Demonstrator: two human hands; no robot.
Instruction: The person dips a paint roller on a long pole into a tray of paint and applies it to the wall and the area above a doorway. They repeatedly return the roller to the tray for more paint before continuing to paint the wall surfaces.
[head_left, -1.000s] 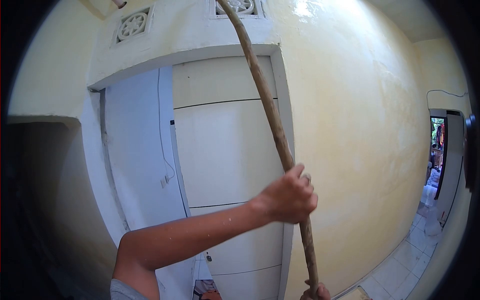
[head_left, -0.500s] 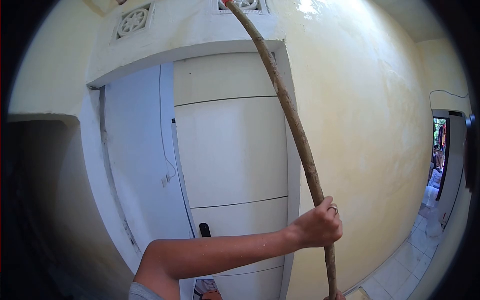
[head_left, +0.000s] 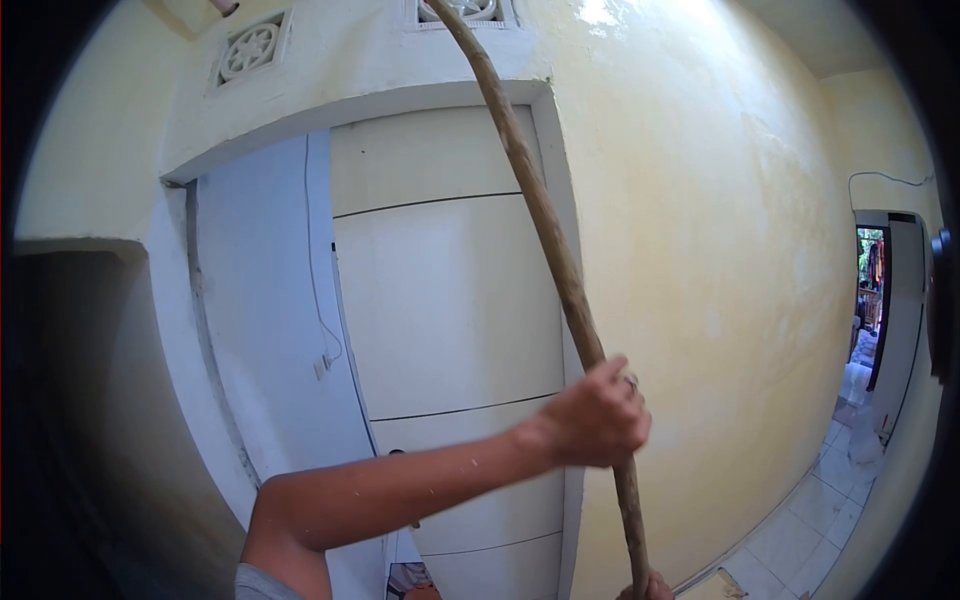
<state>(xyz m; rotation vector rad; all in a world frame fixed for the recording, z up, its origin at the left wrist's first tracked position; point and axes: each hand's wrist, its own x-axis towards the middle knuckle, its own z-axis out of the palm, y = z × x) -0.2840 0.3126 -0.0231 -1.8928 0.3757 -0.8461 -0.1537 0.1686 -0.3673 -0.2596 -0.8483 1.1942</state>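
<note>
A long, slightly bent wooden pole runs from the top edge of the view down to the lower right. My left hand, with a ring on one finger, is wrapped around it below its middle. Lower down, at the bottom edge, my right hand also grips the pole and is mostly cut off. The pole's upper end leaves the view beside a white patterned vent block high on the wall, where a bit of red shows at its tip.
Behind the pole stands a cream door panel in a doorway. A second vent block sits at upper left. The yellow wall curves along the right, towards a tiled floor and a far doorway. A dark opening lies left.
My left hand and the pole have moved up and to the left. More of my right hand shows at the bottom edge. The view has shifted slightly.
</note>
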